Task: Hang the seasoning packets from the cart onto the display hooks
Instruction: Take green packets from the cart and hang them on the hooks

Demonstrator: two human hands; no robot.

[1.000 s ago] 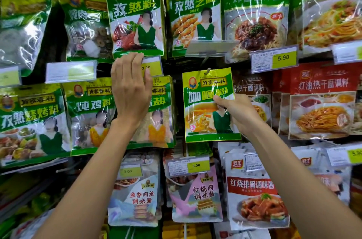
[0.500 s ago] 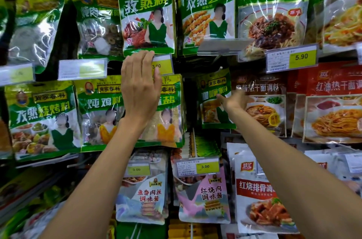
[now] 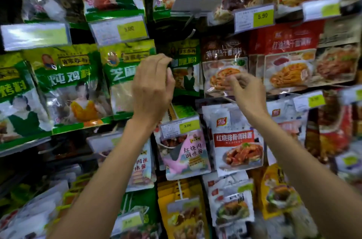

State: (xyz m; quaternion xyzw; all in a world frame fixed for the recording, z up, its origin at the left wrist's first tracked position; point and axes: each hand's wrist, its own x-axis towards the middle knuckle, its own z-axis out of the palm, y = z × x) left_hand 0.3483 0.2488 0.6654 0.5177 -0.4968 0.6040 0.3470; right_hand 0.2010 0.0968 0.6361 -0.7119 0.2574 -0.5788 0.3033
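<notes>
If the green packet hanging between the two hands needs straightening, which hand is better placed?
Probably left: the left hand has its fingertips at the left edge of the green packet, while the right hand is in front of the brown noodle packet beside it.

Centre frame: left hand (image 3: 152,86), fingers curled at left edge of hanging green seasoning packet (image 3: 185,76), grip unclear. Right hand (image 3: 247,93) loosely curled, empty, before noodle packet (image 3: 223,54). Motion blur.

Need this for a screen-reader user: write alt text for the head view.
A person's left hand and right hand are raised, fingers loosely curled, before a shop display of hanging seasoning packets. A green packet hangs between them. Yellow price tags mark the rows.
</notes>
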